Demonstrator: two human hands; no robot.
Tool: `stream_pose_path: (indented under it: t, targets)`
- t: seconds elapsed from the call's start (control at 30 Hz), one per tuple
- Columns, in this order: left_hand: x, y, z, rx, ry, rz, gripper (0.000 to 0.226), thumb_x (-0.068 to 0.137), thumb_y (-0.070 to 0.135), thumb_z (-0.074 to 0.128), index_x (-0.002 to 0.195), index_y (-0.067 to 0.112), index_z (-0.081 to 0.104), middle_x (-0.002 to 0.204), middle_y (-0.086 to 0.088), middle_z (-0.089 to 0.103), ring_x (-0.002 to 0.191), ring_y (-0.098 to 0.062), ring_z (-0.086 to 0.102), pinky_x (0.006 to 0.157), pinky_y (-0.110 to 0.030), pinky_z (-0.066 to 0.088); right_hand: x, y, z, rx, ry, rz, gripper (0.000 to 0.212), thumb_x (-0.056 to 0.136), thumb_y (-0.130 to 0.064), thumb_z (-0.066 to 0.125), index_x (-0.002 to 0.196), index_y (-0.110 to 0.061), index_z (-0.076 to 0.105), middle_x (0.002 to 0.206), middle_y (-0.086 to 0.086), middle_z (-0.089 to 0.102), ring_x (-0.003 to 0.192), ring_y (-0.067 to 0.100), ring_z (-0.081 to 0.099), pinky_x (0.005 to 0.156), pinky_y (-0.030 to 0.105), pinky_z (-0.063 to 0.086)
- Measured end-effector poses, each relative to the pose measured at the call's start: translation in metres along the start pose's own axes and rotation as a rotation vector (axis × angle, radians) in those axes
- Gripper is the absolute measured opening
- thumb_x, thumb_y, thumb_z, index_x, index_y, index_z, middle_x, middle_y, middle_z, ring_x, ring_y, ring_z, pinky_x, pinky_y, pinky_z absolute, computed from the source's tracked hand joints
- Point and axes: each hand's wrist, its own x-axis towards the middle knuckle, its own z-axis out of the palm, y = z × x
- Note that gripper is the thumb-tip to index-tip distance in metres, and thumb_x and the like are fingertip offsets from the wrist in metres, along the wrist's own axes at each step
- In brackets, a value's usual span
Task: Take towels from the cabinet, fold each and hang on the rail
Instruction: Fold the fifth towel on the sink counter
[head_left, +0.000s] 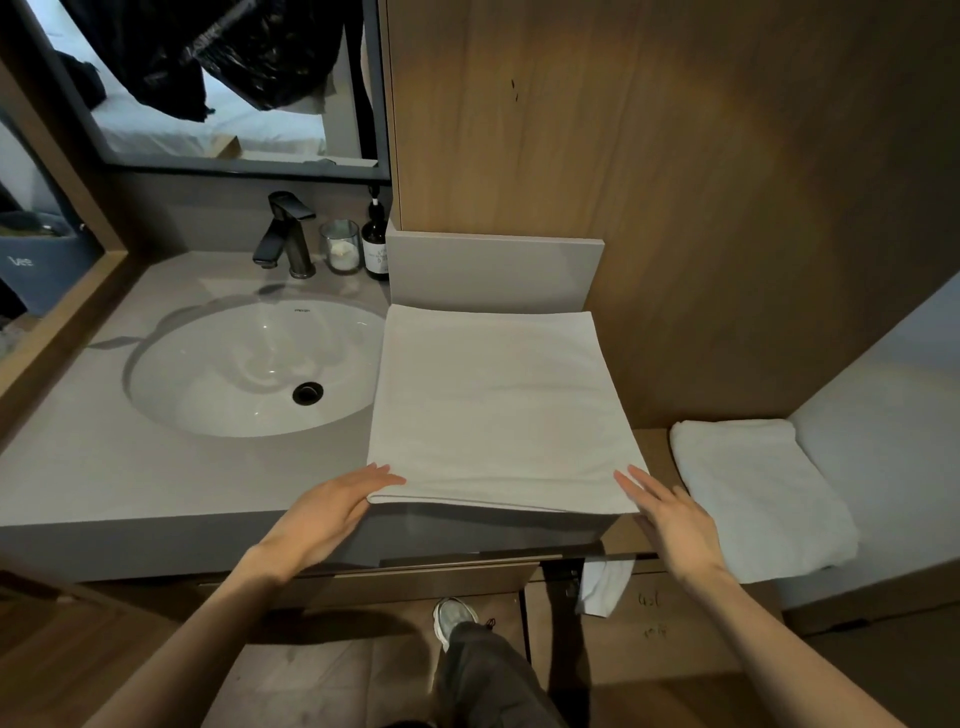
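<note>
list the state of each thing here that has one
white towel: folded, flat on counter
left hand: open, touching its near left corner
right hand: open, at its near right corner
second towel: folded, on side ledge
small towel: hanging under counter
faucet: no water running

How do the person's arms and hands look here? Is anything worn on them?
Both the left hand and the right hand are bare, without gloves. The forearms are uncovered as far as the picture shows; no sleeve is visible. I see no watch, bracelet or ring on either.
</note>
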Motion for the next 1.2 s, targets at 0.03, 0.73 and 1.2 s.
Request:
stream_pose_path:
  t: [0.03, 0.73, 1.2]
  targets:
    - [0.002, 0.001, -0.002, -0.037, -0.001, -0.023, 0.038, 0.103, 0.023, 0.038, 0.136, 0.041, 0.043, 0.147, 0.014, 0.040, 0.138, -0.008, 0.034, 0.108, -0.014, 0.019, 0.001, -0.001, -0.001, 0.007, -0.012, 0.020, 0.059, 0.096, -0.022, 0.057, 0.147, -0.041, 0.032, 0.155, -0.014, 0.031, 0.132, 0.028, 0.047, 0.101, 0.039, 0.046]
    - [0.112, -0.005, -0.040, -0.670, 0.441, -0.521, 0.031, 0.098, 0.035, 0.048, 0.076, 0.013, 0.052, 0.067, 0.000, 0.052, 0.064, -0.018, 0.048, 0.063, -0.033, 0.039, 0.107, -0.024, -0.044, 0.971, 0.212, 0.307, 0.023, 0.101, -0.034, 0.045, 0.114, -0.017, 0.052, 0.099, -0.007, 0.058, 0.093, 0.007, 0.056, 0.067, 0.018, 0.044]
    - [0.168, -0.025, -0.009, -0.337, 0.437, -0.746, 0.038, 0.101, 0.043, 0.033, 0.110, 0.014, 0.057, 0.102, -0.015, 0.067, 0.092, -0.038, 0.061, 0.077, -0.041, 0.047, 0.181, -0.029, -0.012, 0.539, 0.148, 0.446, 0.026, 0.101, -0.040, 0.037, 0.097, -0.018, 0.049, 0.076, 0.000, 0.057, 0.066, 0.013, 0.055, 0.052, 0.022, 0.034]
